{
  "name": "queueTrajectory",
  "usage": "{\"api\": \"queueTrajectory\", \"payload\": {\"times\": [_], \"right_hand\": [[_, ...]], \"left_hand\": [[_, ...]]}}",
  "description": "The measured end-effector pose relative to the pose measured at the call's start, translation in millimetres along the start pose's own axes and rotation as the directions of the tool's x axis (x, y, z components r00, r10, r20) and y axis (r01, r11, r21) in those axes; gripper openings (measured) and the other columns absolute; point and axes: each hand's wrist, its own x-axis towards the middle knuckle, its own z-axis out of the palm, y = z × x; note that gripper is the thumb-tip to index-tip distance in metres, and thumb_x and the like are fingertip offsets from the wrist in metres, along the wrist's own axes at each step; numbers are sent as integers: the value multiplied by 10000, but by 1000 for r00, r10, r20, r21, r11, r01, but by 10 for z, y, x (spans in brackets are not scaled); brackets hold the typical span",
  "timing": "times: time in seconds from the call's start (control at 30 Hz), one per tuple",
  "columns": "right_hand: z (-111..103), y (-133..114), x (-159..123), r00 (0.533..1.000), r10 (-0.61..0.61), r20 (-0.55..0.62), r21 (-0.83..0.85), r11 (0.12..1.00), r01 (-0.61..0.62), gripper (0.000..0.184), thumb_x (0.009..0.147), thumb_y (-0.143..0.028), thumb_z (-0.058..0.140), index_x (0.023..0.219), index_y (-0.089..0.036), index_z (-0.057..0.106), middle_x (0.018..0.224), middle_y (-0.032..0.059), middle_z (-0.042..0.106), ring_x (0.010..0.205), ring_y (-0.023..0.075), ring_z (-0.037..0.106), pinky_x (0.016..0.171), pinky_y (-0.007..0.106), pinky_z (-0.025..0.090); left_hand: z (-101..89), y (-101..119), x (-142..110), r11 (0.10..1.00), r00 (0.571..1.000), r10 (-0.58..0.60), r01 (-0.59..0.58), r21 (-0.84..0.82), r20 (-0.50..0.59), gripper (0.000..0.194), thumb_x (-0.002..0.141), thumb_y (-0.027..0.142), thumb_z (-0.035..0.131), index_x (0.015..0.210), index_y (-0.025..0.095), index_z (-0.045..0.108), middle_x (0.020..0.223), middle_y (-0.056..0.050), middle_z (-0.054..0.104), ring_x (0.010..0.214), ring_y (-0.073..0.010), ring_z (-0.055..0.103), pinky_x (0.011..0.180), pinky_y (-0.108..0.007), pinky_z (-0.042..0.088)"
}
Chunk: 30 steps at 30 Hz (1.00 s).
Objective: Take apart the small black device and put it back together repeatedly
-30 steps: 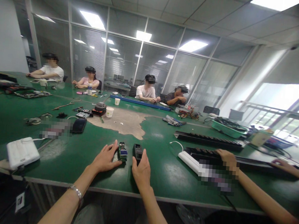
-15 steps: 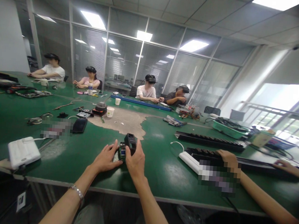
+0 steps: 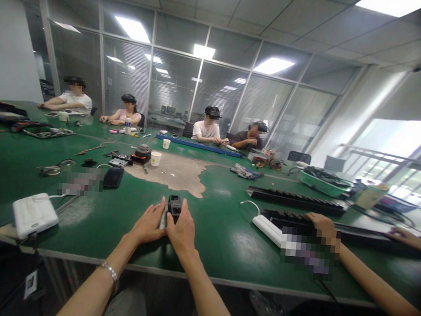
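A small black box-shaped housing (image 3: 174, 206) stands on the green table in front of me, with slots or openings along its top. My right hand (image 3: 182, 229) grips it from the right, thumb on the near side and fingers along the far right side. On the left, my left hand (image 3: 149, 224) presses fingers and thumb against the housing's lower part. A pale strip shows between the left fingers and the housing. The green circuit board seen earlier is hidden now under the housing and hands.
Left lie a white adapter box (image 3: 35, 215), a black phone-like slab (image 3: 113, 177) and eyeglasses (image 3: 50, 169). Paper cups (image 3: 155, 158) stand ahead. At right are a white power strip (image 3: 267, 228), long black rails (image 3: 295, 200) and a neighbour's hand (image 3: 322, 224). Several people sit across.
My right hand has moved left and slightly down with the black housing, bringing it from a tilt beside the green circuit board to over it. The left hand has barely moved.
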Motion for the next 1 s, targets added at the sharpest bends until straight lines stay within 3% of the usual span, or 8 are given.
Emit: {"api": "queueTrajectory", "payload": {"times": [0.17,0.6,0.77,1.0], "right_hand": [[86,44,-99,1000,11,20,-30,1000,-11,693,826,-255,533,1433,-11,303,1304,240,529,1198,292,531,956,394,451],[80,37,-63,999,17,44,-70,997,-14,726,858,-351,543,1420,43,304,1329,254,502,1207,321,513,1002,409,405],[62,7,-43,994,65,92,-74,996,-58,668,858,-283,528,1412,33,331,1266,247,555,1150,311,564,938,379,448],[-140,-36,132,998,49,-48,23,999,-48,669,878,-345,521,1427,-16,326,1262,235,564,1129,300,582,927,389,459]], "left_hand": [[-9,20,-10,1000,1000,-3,3,-5,-9,1008,783,356,533,1487,138,-154,1553,-145,213,1411,-267,253,1165,-456,141],[-21,18,-16,1000,1000,6,-6,-12,-2,1089,739,386,578,1477,123,-178,1534,-155,255,1406,-273,253,1161,-455,146],[-18,10,-9,1000,1000,2,-2,-10,-3,1075,763,428,573,1479,138,-175,1534,-153,258,1407,-273,256,1157,-455,146],[6,-18,2,1000,1000,-1,1,-6,-7,1105,750,678,574,1508,145,-28,1558,-164,182,1401,-309,262,1150,-470,154]]}}
